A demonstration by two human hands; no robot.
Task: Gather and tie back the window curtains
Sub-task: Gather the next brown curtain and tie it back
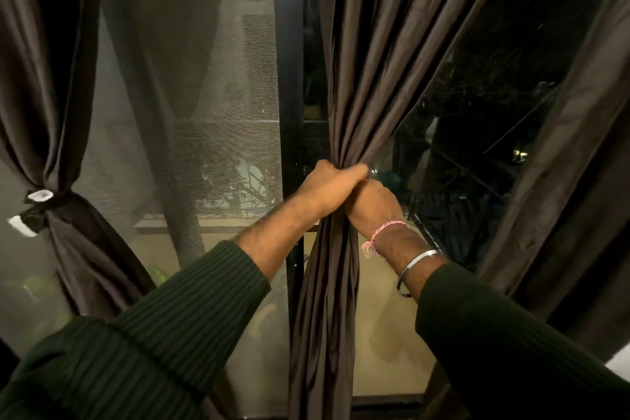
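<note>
Brown curtain (344,106), at the window's middle post (289,78), is bunched into a rope because both hands, left (327,187) above right (373,204), clench it, ready for tying.

There are three dark curtains: one tied curtain (51,133) at the left, one gathered curtain (361,78) in the middle, one loose curtain (572,147) at the right. Two hands, the left hand (327,187) and the right hand (375,203), and two wrist bands: one pink thread band (383,232) and one metal bangle (414,266).

Dark brown curtains (371,78), ribbed dark green sleeves (177,327), pink thread bracelet (381,232)
</note>
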